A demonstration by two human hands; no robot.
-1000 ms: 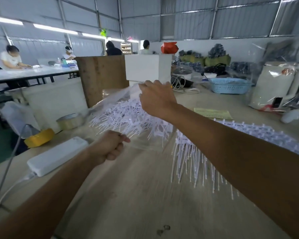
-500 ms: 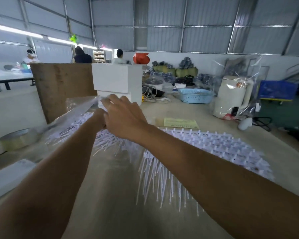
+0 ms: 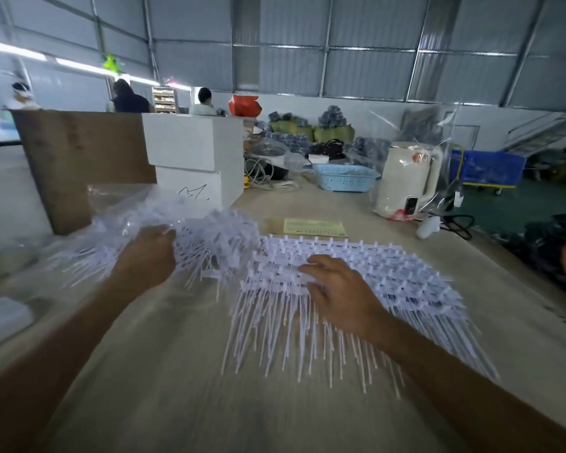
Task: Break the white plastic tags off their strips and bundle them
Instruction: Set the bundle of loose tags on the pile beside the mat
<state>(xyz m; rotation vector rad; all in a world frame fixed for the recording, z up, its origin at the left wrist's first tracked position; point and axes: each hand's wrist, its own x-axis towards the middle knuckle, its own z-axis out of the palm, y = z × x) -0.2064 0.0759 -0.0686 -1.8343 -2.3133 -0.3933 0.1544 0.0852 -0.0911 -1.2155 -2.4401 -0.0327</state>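
Note:
A wide stack of white plastic tag strips [image 3: 389, 276] lies on the wooden table [image 3: 164, 380], thin tails pointing toward me. My right hand [image 3: 337, 292] rests on its near left part with fingers spread flat. To the left, a clear plastic bag [image 3: 121, 217] holds a jumble of more white tags [image 3: 209, 243]. My left hand [image 3: 147, 256] grips the bag's edge with curled fingers; motion blur hides the fingertips.
Behind the bag stand a brown board [image 3: 76, 158] and stacked white boxes [image 3: 193, 158]. A yellow-green paper [image 3: 314, 227], a blue basket [image 3: 343, 178] and a white kettle in clear wrap [image 3: 406, 181] sit farther back. A white block [image 3: 0, 318] lies at the left edge.
My right hand left the bag and dropped onto the flat tag stack on the right. My left hand rose from near the white block to the bag. The camera turned right.

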